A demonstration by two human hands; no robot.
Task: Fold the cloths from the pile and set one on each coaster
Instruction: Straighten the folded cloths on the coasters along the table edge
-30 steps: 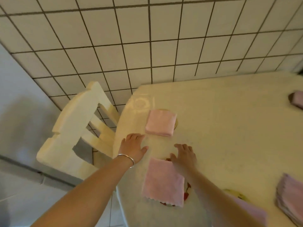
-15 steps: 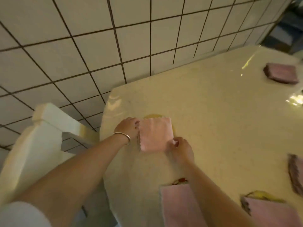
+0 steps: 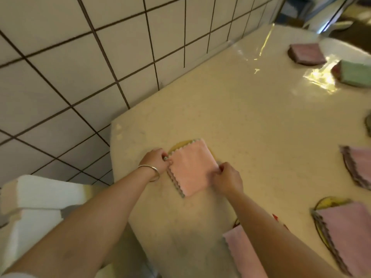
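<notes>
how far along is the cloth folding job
Done: folded cloths sit on coasters at the far right, a dark pink cloth and a green cloth. In hand: left hand and right hand pinch the pink cloth over a yellow coaster. What remains is unclear.

I am seeing a pale pink folded cloth (image 3: 190,167) with a scalloped edge lying over a yellow coaster (image 3: 180,145) on the cream, faintly speckled tabletop (image 3: 261,127). A green cloth (image 3: 355,74) is sitting far right, beneath white wall tiles (image 3: 80,67) with dark grout.

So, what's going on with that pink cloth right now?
Both hands pinch the folded pink cloth: left hand, right hand. It lies over the yellow coaster. Nothing blocking.
</notes>
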